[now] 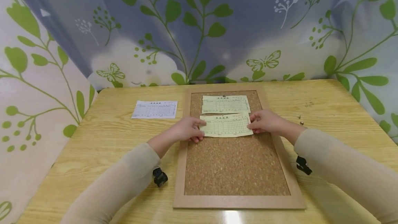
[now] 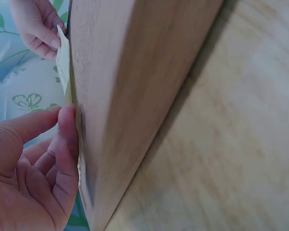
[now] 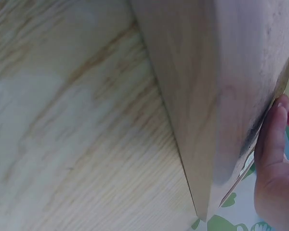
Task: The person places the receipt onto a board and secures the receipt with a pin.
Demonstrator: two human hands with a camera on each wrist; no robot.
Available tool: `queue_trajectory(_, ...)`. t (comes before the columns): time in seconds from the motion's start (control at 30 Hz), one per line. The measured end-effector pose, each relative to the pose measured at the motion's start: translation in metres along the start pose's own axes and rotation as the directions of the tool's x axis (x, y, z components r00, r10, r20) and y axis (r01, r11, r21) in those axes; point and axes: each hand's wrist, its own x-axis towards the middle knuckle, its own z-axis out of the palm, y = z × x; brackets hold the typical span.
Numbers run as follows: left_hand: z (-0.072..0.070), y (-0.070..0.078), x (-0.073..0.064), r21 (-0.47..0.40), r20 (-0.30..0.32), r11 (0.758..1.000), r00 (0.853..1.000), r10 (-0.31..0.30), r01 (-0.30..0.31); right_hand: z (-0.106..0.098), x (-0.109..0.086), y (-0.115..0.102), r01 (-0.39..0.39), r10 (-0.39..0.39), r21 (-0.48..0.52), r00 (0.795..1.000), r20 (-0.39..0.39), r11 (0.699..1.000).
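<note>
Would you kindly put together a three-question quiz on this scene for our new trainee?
1. True or false: the left hand and the right hand hold opposite ends of one yellow slip.

2. In the head view, where on the table does the white slip lie?
(a) right of the corkboard
(b) left of it
(c) in front of its near edge

3. How many yellow slips show over the cork in the head view?

Key:
1. True; the fingers grip it at both short ends.
2. (b)
3. Two: the held one and a second slip at its far side.
</note>
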Motion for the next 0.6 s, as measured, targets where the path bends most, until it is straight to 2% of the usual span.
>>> queue_trajectory(0.37, -0.001, 0.007, -0.005, 0.180, 0.034, 0.982, 0.998, 0.051, -0.057, -0.002, -0.001, 0.002, 0.031, -0.032, -0.134, 0.999, -0.009, 0.991)
queue_trajectory(0.6, 0.001, 0.011, -0.007, 0.224, 0.065, 0.971, 0.995, 0.071, -0.084, -0.003, -0.008, 0.000, 0.053, -0.055, -0.203, 0.999, -0.001, 0.978)
